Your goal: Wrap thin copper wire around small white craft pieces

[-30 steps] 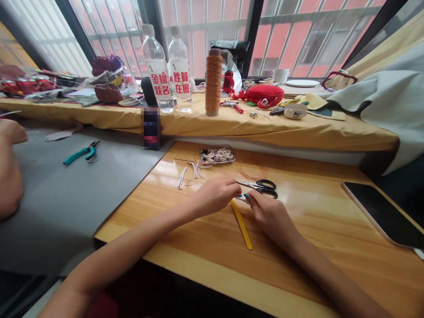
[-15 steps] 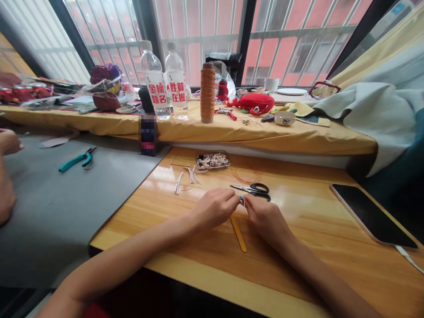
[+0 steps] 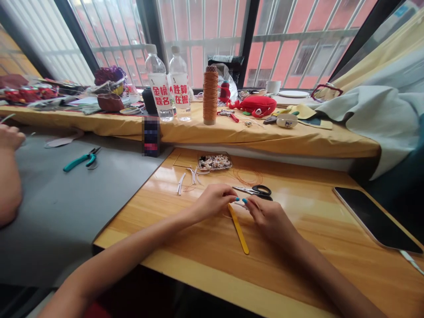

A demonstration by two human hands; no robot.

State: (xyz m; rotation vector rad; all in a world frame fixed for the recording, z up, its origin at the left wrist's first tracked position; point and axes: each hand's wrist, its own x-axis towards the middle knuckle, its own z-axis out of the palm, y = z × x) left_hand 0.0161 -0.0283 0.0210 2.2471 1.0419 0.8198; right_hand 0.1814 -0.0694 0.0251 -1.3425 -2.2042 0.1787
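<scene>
Over the wooden table, my left hand (image 3: 217,201) and my right hand (image 3: 270,216) meet fingertip to fingertip, both closed in a pinch. A small, narrow white strip (image 3: 241,205) shows between them, its ends hidden by my fingers. Below my left fingers a pale thread (image 3: 227,216) seems to hang. A flat yellow stick (image 3: 239,232) lies on the table under the hands, its top end near my left fingertips. Just beyond my right hand rest black-handled scissors (image 3: 256,191).
Behind lie a clear tray of small beads or shells (image 3: 215,161), white strips (image 3: 180,183) and coiled orange thread (image 3: 248,177). A phone (image 3: 374,216) is at right. Teal pliers (image 3: 81,161) and another person's hand (image 3: 11,137) are at left. Bottles (image 3: 180,88) and an orange thread spool (image 3: 210,97) stand on the ledge.
My fingertips have shifted, and more of the white strip now shows between them. The view has moved slightly. The other person's hand at left has come further into view.
</scene>
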